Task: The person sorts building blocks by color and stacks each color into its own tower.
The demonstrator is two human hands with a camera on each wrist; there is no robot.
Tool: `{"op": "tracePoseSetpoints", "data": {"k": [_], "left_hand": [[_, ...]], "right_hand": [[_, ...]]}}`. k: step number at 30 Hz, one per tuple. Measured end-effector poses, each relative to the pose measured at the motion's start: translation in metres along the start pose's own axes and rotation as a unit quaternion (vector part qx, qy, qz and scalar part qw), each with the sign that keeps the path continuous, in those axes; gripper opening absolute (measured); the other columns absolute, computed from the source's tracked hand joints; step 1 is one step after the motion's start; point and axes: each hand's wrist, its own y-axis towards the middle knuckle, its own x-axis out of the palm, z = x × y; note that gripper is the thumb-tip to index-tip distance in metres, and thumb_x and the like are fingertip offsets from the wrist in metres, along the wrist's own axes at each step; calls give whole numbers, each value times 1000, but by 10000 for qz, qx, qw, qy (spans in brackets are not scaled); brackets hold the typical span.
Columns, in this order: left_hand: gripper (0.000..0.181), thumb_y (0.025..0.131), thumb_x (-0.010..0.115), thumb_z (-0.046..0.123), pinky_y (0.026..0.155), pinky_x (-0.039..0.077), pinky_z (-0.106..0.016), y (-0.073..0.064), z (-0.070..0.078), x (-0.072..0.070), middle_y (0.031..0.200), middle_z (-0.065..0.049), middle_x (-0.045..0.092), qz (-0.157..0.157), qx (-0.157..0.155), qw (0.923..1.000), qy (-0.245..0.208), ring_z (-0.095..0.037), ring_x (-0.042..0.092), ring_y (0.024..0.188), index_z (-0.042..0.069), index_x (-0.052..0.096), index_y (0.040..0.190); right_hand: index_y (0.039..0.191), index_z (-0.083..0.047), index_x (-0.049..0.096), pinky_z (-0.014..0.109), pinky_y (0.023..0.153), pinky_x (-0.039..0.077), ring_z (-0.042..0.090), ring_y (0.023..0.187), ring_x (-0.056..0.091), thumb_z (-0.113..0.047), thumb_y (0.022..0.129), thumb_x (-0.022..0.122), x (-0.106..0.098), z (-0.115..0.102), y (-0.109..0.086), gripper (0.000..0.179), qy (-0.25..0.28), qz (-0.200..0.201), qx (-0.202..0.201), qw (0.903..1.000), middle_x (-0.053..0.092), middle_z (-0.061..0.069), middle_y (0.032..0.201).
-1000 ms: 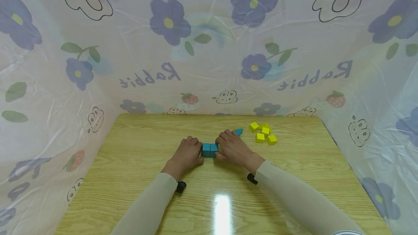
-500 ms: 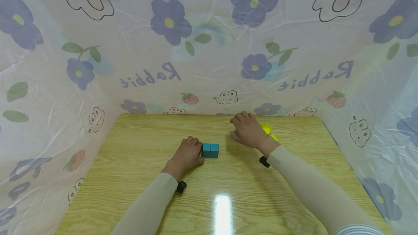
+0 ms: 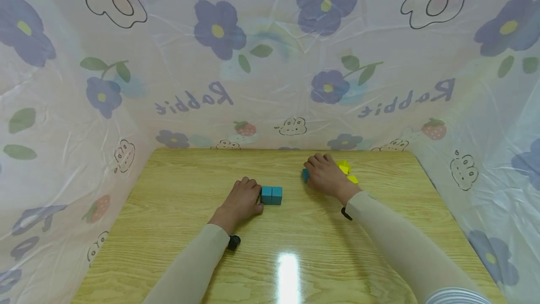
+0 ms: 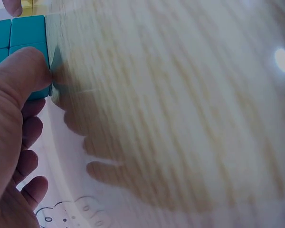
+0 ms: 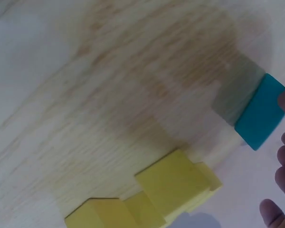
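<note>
Left hand (image 3: 242, 198): same spot as a second ago, thumb pressed to the near face of the left blue cube (image 3: 266, 195), fingers curled in behind; it pinches the cube. Second blue cube (image 3: 277, 196) sits flush against its right side, pair unshifted. Right hand (image 3: 326, 172): a second ago at the pair's right end, now farther right and toward the far edge, thumb on a loose blue block (image 5: 261, 111) and pinching it. More of that block shows than half a second ago. Yellow blocks (image 5: 173, 183) just right of this hand, partly covered by it; all were in plain sight a second ago.

Materials, left to right: cream sleeves (image 3: 190, 262), plain cloth. Blue cubes smooth, sharp-edged. Desk (image 3: 177, 177) pale wood-grained, glossy, a white glare streak near the front. Loose block flat-faced. Yellow pieces angular, at least one square-faced. Wrinkled flower-printed sheet (image 3: 270, 79) behind.
</note>
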Motion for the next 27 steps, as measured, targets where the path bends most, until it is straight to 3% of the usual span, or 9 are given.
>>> {"op": "tracePoseSetpoints", "data": {"k": [14,27], "left_hand": [[32,95,69,31,97,42,-43,0,1,-3,116,-4,64,18,14,10000,59,-23,49,104,8,69,117],[32,95,71,30,98,42,-43,-1,1,-3,118,-4,64,-9,-4,10000,36,-23,49,106,7,69,118]], "right_hand": [[111,-4,66,45,86,44,30,96,50,-27,101,70,8,-2,-2,25,-551,0,-168,9983,61,12,108],[100,-3,60,43,83,44,30,90,47,-40,95,78,9,-15,-5,42,-131,48,432,9990,56,11,96]]}}
